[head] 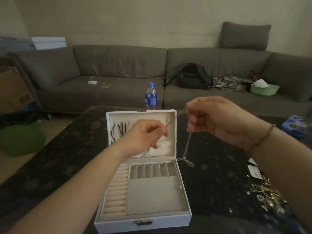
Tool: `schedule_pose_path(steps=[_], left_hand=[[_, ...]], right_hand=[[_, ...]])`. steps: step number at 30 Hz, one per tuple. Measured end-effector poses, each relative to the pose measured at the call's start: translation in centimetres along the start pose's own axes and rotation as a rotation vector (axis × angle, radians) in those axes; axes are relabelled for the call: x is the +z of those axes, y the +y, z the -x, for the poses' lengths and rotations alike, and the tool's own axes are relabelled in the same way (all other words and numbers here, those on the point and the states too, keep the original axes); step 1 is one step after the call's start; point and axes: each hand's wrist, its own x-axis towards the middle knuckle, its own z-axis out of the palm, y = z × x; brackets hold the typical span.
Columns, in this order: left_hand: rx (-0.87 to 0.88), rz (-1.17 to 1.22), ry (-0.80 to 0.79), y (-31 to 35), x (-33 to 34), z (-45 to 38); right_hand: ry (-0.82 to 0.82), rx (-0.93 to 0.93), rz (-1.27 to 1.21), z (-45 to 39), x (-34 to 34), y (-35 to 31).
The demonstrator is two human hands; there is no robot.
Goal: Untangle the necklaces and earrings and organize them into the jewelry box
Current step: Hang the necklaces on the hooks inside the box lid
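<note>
A white jewelry box (185,215) stands open on the dark table, its lid upright. Dark cord necklaces (119,130) hang on the lid's hooks. My left hand (145,135) and my right hand (212,115) are raised in front of the lid, each pinching one end of a thin chain necklace (173,119) stretched between them. The chain's clasp end (144,156) dangles below my left hand. A heap of tangled earrings and jewelry (266,195) lies on the table at the right, partly hidden by my right forearm.
A water bottle (150,96) stands behind the box's lid. A grey ribbon (187,154) joins the lid to the base. A blue tin (294,125) sits at the table's right edge. A grey sofa with a backpack (192,76) runs behind.
</note>
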Motion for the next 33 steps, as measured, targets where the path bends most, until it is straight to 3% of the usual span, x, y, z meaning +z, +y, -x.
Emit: schedule_pose_path(steps=[5,11,17,28,33], left_hand=[[-0.033,-0.122,-0.017,-4.7,0.1,-0.6],[-0.051,-0.293,0.074,-8.7,0.3,-1.5],[0.053,-0.567,0.219,-9.1,1.9,-1.4],[0.015,-0.714,0.153,-9.8,3.4,-1.5],[0.039,-0.732,0.147,-9.4,3.4,-1.4]], right_hand=[[-0.025,0.010,0.027,-3.2,1.4,-0.3],[-0.065,0.019,0.215,-6.6,3.3,-0.3],[0.041,0.023,0.400,-9.2,2.7,-0.1],[0.139,-0.125,0.283,-11.4,1.6,-1.2],[0.158,-0.178,0.409,-11.6,2.6,-0.8]])
